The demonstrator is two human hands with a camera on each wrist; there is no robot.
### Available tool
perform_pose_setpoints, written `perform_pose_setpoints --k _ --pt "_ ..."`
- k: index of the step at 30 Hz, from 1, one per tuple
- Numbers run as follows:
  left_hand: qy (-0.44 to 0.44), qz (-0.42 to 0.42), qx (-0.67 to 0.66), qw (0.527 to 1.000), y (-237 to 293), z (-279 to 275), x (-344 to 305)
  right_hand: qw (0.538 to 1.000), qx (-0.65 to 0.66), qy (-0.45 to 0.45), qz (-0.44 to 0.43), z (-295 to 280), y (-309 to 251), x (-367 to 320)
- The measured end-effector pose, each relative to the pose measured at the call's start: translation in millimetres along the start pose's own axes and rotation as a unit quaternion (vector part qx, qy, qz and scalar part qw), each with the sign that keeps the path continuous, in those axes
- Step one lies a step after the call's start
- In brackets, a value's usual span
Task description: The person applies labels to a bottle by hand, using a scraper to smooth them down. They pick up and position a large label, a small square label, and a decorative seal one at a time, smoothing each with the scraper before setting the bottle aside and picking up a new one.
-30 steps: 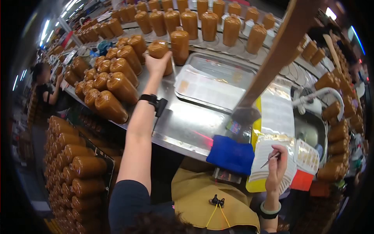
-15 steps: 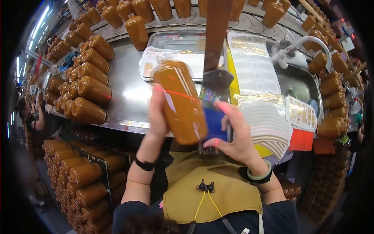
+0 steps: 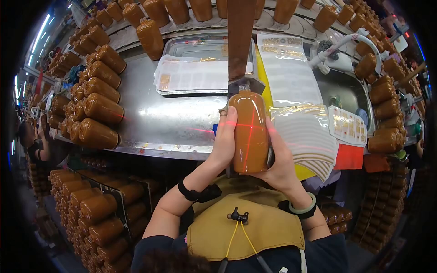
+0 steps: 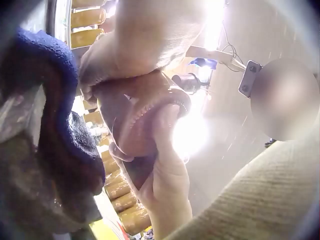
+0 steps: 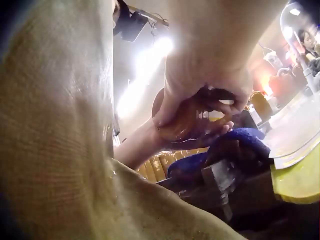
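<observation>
Both hands hold a glossy brown bottle (image 3: pixel 250 136) upright in front of the body, its clear neck toward the wooden post. The left hand (image 3: pixel 224 141) lies along the bottle's left side, fingers pointing up it. At the lower right, the right hand (image 3: pixel 282 166) grips the side and the base. From below, the left wrist view shows the bottle's rounded base (image 4: pixel 145 112) with a thumb against its rim. In the right wrist view the bottle (image 5: pixel 182 120) sits between the two hands. Crossed red light lines fall on its front.
A wooden post (image 3: pixel 241 41) rises just beyond the bottle. Fanned white sheets with gold strips (image 3: pixel 312 141) lie at right, beside a sink (image 3: pixel 341 88). Behind is a metal tray (image 3: pixel 200 43) with sheets. Several brown bottles (image 3: pixel 102 107) lie stacked at left. A blue cloth (image 5: pixel 245 136) hangs nearby.
The left hand has brought the bottle from the stack at left to the middle. The right hand, earlier over the sheets with a thin pointed tool, now holds the bottle too. The bottle has straightened up.
</observation>
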State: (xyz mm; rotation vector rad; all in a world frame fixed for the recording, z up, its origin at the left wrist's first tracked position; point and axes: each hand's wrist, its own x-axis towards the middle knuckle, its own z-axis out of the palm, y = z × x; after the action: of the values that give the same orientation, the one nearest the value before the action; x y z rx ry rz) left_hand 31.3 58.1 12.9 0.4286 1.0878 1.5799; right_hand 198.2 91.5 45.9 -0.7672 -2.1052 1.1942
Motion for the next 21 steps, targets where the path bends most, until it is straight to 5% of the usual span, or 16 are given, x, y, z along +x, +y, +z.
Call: perform_pose_setpoints --k 10,12,21 --pt "-0.025 0.053 0.051 0.997 -5 -4 7 0.998 -0.057 0.023 -0.019 5 13 -5" --pt "-0.015 0.100 0.169 0.980 -10 -11 9 0.997 -0.073 0.017 -0.022 2 16 -4" --pt "-0.014 0.096 0.156 0.983 5 0 6 0.997 -0.074 0.002 -0.026 0 24 -1"
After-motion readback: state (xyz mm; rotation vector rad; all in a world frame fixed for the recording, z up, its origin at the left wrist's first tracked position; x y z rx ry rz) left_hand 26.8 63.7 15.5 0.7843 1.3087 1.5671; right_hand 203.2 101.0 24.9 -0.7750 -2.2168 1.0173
